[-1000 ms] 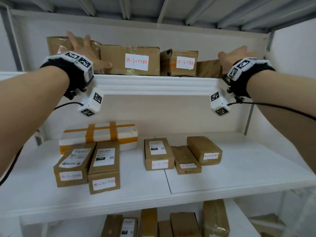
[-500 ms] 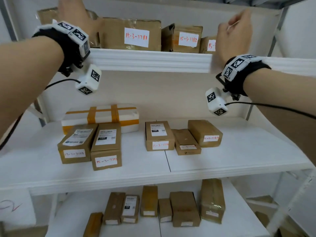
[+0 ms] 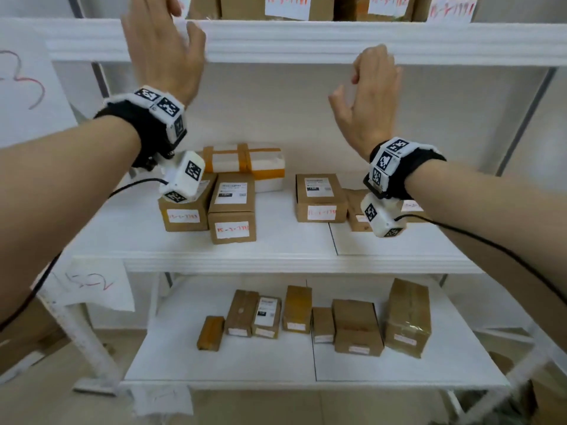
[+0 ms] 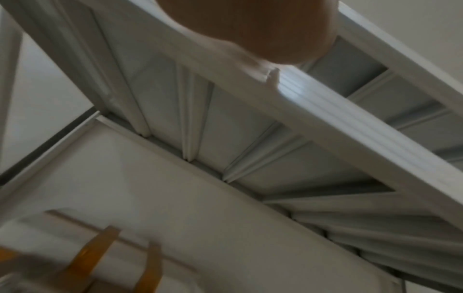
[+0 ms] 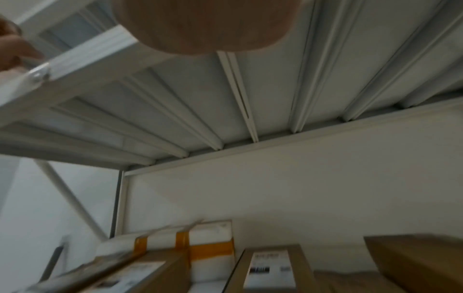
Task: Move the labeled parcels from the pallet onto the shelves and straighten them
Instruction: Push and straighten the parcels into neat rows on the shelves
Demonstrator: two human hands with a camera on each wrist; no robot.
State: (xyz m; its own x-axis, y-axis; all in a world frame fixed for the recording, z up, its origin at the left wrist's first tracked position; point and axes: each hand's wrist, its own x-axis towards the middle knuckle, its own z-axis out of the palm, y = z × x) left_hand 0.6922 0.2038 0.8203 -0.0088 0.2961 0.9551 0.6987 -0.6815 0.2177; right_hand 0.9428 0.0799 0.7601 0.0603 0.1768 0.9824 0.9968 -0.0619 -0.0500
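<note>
Along the top shelf (image 3: 306, 41) sit the labeled parcels (image 3: 287, 6), their handwritten tags facing out; more boxes (image 3: 233, 207) lie askew on the middle shelf (image 3: 276, 250). Both grips are released and carry nothing: the left hand (image 3: 165, 53) is raised before the top shelf's edge, the right hand (image 3: 368, 99) just below it, fingers loosely bent. A careless sweep could, I judge, knock a parcel crooked. Only the wrist views show the shelf's ribbed underside (image 5: 250, 99); only the head view shows the labels.
</note>
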